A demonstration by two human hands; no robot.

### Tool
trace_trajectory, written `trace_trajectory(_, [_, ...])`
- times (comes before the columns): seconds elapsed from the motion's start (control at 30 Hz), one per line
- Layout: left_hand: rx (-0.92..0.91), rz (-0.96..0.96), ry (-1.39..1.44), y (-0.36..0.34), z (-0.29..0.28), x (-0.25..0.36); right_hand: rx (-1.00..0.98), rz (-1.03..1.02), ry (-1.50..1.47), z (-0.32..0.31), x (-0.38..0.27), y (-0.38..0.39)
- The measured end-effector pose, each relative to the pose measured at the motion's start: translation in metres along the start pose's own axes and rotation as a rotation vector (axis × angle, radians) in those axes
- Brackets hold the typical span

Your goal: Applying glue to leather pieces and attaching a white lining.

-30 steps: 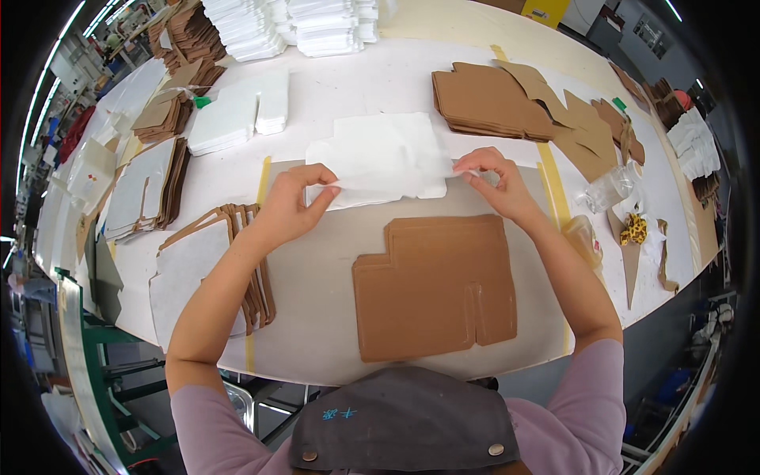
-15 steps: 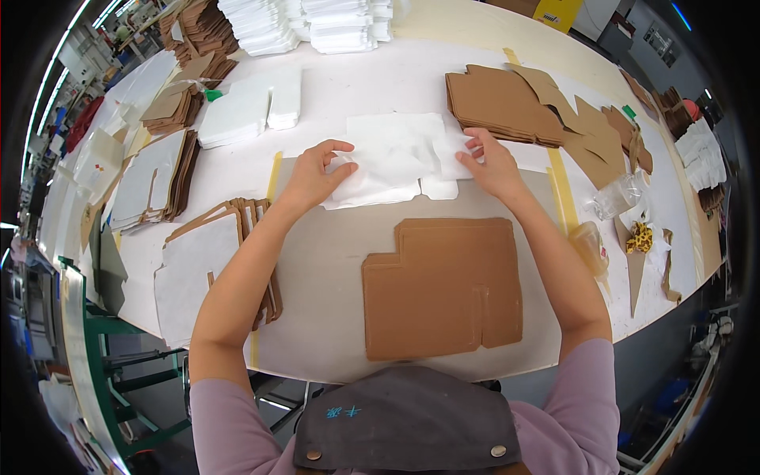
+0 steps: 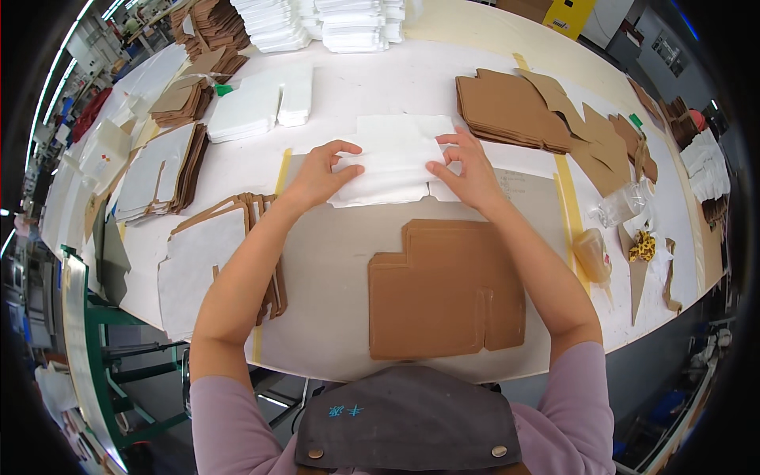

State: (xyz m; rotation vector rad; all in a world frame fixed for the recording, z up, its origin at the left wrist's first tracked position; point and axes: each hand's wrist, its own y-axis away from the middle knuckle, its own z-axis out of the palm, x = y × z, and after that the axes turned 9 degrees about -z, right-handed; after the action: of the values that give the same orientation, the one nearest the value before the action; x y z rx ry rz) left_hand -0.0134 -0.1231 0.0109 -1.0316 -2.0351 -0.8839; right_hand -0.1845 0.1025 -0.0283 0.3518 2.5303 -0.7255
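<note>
Beyond a brown cut-out panel, my two hands are at opposite sides of a thin white sheet (image 3: 392,162). My left hand (image 3: 324,170) has its thumb and forefinger curled at the sheet's left edge. At the right side, my right hand (image 3: 469,172) grips it in the same way, thumb low on the sheet and forefinger higher. The fingers underneath are partly hidden. The sheet's near edge lies over the far part of a grey mat (image 3: 324,277). Nearer me on that mat lies the brown panel (image 3: 443,293), flat, with a notched corner and a slit.
Left of the mat are stacked grey-white-faced panels (image 3: 206,253). Farther off stand a white sheet stack (image 3: 249,107) and taller white piles (image 3: 356,24). Brown panels (image 3: 507,107) are stacked at the far right. A yellowish bottle (image 3: 591,255) and clear plastic container (image 3: 625,202) lie beside my right arm.
My right hand has moved left and slightly nearer along the white sheet. The sheet looks flatter than before. My left hand has barely moved, and the whole view has shifted slightly.
</note>
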Motion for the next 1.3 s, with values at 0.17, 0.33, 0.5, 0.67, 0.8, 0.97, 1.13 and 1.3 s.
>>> trace_trajectory(0.17, [-0.016, -0.054, -0.034, 0.002, 0.001, -0.015, 0.036, 0.048, 0.148, -0.009, -0.009, 0.007])
trace_trajectory(0.33, [0.077, 0.058, -0.139, 0.002, 0.011, -0.021, 0.116, 0.657, -0.058, -0.049, 0.016, 0.022])
trace_trajectory(0.5, [0.055, 0.044, -0.119, 0.0, 0.012, -0.019, 0.042, 0.617, 0.015, -0.041, 0.027, 0.037])
trace_trajectory(0.67, [-0.005, -0.01, -0.263, 0.004, 0.009, -0.015, 0.031, 0.444, 0.041, -0.029, 0.015, 0.025])
trace_trajectory(0.8, [0.025, 0.064, -0.318, 0.006, 0.011, -0.017, 0.028, 0.323, -0.077, -0.028, 0.021, 0.021])
trace_trajectory(0.97, [0.014, 0.073, -0.275, 0.009, 0.011, -0.012, 0.075, 0.446, -0.341, -0.035, 0.033, 0.023])
trace_trajectory(1.13, [-0.149, -0.011, -0.005, 0.008, 0.007, -0.015, 0.253, 0.551, -0.762, -0.053, 0.02, 0.02])
trace_trajectory(1.3, [-0.141, 0.004, -0.069, 0.006, 0.012, -0.013, 0.109, 0.646, -0.708, -0.055, 0.024, 0.017])
